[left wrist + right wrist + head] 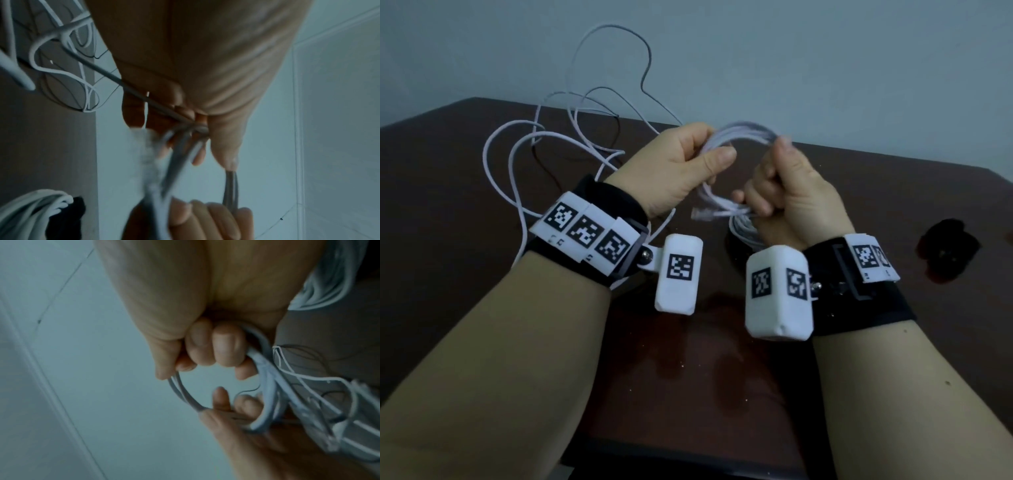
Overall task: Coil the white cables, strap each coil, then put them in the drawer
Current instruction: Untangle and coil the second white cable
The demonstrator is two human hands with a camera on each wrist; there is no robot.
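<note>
Both hands grip the white coil above the table: left hand curled round its top, right hand fisted on the lower strands. Best to feed the loose cable in even loops, holding firmly so none slip.

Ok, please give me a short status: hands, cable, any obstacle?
Left hand and right hand both grip the white coil. Loose cable trails on the table. No strap on yet.

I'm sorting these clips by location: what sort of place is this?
Probably an office or plain room at a desk. A dark wooden table stands against a bare pale wall, white cables are strewn over it, and the wrist views show a pale tiled floor.
</note>
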